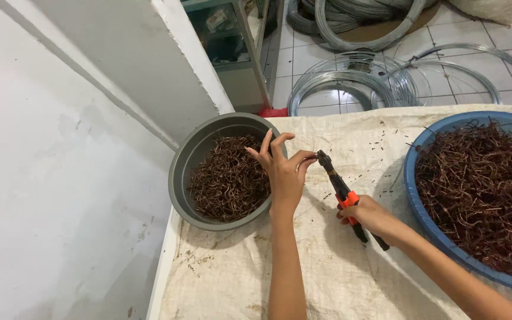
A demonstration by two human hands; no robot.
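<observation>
Working: two bare hands over a cloth-covered table, seen from the head view.
Left hand point(284, 173): raised just beside the grey basin, thumb and forefinger pinched together at the pliers' nose; other fingers spread and lifted. Something small seems pinched there, too tiny to tell what.
Right hand point(365, 214): closed around the handles of the pliers, fingers wrapped tight.
Pliers point(344, 195): black with orange grips, lying diagonal, nose pointing up-left to the left fingertips, handle ends poking out below the right hand.
Pliers' nose: looks closed at the pinch point, blurred so not sure.
Grey basin point(180, 172): round, at the table's left edge, partly overhanging the corner; holds a heap of short rusty-brown bent wire pieces point(229, 181).
Blue basin point(413, 178): larger, at the right, cut off by the frame edge; piled with longer tangled brown wire point(484, 189).
Table cover point(315, 272): off-white woven sacking, stained, with small brown wire scraps scattered between the two basins.
Floor: white tiles beyond the table, with coils of silver wire point(351, 83) lying on them, well apart from the hands.
Left side: white wall point(60, 195), and a white cabinet point(149, 53) above the grey basin.
</observation>
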